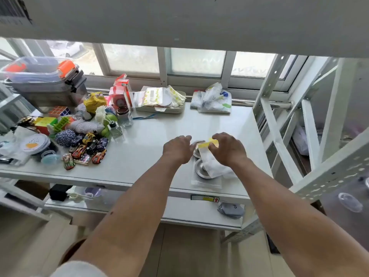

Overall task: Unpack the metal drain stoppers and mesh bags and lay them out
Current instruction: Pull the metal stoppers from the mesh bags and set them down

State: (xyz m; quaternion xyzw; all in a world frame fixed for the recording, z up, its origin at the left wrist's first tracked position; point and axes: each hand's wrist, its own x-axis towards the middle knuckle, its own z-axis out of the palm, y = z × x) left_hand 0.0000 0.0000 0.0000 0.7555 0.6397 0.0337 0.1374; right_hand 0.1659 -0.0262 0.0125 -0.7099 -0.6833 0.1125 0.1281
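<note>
Two round metal drain stoppers lie on the white table: one near the front edge, the other just behind it, partly hidden by my hands. A bundle of white mesh bags with a yellow paper band hangs over them. My right hand grips the band's right end. My left hand pinches the band's left end. A clear plastic packet lies flat under the front stopper.
Toy cars, puzzle cubes, yarn balls and small jars crowd the table's left side. A tray of pouches and a folded cloth sit by the window. A white metal rack frame stands at the right. A lower shelf holds small items.
</note>
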